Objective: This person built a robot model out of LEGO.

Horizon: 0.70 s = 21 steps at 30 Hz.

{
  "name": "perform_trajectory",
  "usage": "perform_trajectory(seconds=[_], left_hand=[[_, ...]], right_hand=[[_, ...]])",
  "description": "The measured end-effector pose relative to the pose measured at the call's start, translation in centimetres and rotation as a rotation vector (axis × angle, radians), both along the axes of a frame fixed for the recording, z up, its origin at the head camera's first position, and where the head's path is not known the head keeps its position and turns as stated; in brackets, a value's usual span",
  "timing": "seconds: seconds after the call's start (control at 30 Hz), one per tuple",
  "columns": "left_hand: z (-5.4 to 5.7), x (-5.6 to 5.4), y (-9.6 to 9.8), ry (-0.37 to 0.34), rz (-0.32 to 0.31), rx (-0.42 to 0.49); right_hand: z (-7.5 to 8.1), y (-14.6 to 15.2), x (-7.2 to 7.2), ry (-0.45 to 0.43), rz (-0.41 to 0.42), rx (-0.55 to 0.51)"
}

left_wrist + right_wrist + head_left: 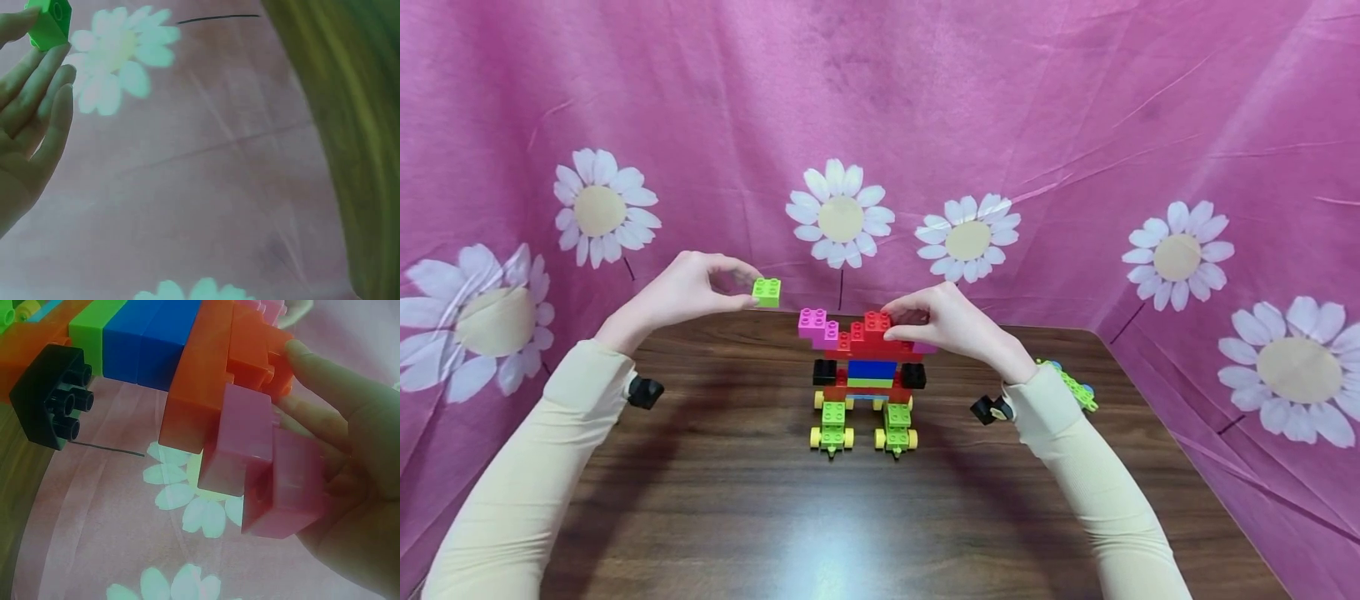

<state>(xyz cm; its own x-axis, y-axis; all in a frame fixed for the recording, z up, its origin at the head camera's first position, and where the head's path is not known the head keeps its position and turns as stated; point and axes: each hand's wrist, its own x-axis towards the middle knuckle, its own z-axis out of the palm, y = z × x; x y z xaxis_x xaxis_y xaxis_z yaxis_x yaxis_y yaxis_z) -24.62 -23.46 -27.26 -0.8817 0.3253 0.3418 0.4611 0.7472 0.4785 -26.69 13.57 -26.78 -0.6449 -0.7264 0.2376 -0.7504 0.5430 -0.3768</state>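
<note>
My left hand (691, 292) pinches a lime green toy brick (767, 292) between thumb and fingers, in the air left of a built brick figure (872, 373). In the left wrist view that green brick (52, 24) sits at the fingertips. The figure stands on the table, with red, blue and black bricks in its body and pink bricks (813, 323) stepping out at both sides. Its top red brick (281, 359) is held by my right hand (947, 321), thumb on the near side. Pink bricks (240, 440) stand beside that palm in the right wrist view.
Two green wheeled bases (833, 427) with yellow wheels stand at the figure's front. A green toy piece with blue parts (1077, 388) lies at the table's right, partly behind the right sleeve. Pink cloth with daisies (1045, 100) hangs behind the wooden table (737, 500).
</note>
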Motion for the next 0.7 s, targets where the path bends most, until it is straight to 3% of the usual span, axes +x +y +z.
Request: perform_trajectory(seconds=[0.3, 0.7], left_hand=[[2.1, 0.4, 2.6, -0.01, -0.063, 0.051], [2.1, 0.4, 7.8, 0.017, -0.199, 0.058]], right_hand=[[0.1, 0.3, 0.1, -0.006, -0.006, -0.004], [0.0, 0.8, 0.0, 0.0, 0.002, -0.007]])
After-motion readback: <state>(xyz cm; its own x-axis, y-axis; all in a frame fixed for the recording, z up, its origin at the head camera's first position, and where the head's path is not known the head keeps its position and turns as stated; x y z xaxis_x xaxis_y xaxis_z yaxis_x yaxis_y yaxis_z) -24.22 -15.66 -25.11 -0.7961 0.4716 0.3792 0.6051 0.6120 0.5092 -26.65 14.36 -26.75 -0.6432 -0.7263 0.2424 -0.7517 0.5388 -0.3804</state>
